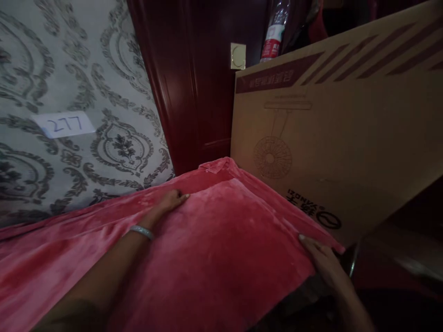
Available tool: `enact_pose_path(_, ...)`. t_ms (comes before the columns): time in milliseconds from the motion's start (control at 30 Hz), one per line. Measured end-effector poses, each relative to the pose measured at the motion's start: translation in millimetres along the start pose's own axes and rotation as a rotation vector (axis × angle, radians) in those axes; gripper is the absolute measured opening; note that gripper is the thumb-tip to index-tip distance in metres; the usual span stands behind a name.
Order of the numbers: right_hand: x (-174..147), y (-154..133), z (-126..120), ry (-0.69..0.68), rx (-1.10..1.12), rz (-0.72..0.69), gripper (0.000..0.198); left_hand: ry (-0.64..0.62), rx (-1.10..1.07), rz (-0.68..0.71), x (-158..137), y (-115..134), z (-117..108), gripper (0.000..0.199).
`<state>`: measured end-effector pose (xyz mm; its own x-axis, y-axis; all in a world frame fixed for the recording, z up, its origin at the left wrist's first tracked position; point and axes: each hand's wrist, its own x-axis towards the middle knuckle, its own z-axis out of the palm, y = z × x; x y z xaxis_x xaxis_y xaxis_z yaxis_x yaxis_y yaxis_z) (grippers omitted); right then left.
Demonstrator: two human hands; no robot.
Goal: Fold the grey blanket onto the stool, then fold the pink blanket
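A red plush blanket (214,240) lies over a flat, cornered surface, with a folded edge along its far side and a bunched tip at the far corner. My left hand (173,200) is on the far left part of it, fingers bent at the edge of the upper layer and thumb pointing right. A pale bracelet (141,231) circles that wrist. At the right side, my right hand (321,258) grips the blanket's edge, thumb on top. Its other fingers are partly hidden. What lies under the blanket is covered.
A large cardboard box (346,129) leans close along the right side. Behind it stand a plastic bottle (273,34) with a red label and a dark red door (194,83). Patterned wallpaper (121,138) on the left bears a paper marked 277 (65,124).
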<state>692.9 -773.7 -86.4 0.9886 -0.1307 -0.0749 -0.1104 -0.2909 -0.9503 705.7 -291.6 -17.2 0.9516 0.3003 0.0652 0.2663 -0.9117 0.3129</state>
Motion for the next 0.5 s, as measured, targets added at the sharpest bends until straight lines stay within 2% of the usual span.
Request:
enact_pose_path(133, -3, -6, 2, -0.045, 0.019, 0.003, 0.047, 0.052, -0.014, 0.028, 9, 24, 23, 0.024)
enact_pose_path(267, -4, -2, 3, -0.071, 0.053, 0.001, 0.047, 0.079, -0.009, -0.012, 6, 25, 28, 0.024)
enact_pose_path(367, -4, 0, 3, -0.085, 0.050, -0.005, 0.049, 0.045, -0.034, 0.015, 15, 33, 23, 0.030)
enact_pose_path(500, -4, -2, 3, -0.087, 0.058, -0.010, 0.048, -0.065, -0.123, 0.087, 48, 74, 30, 0.047)
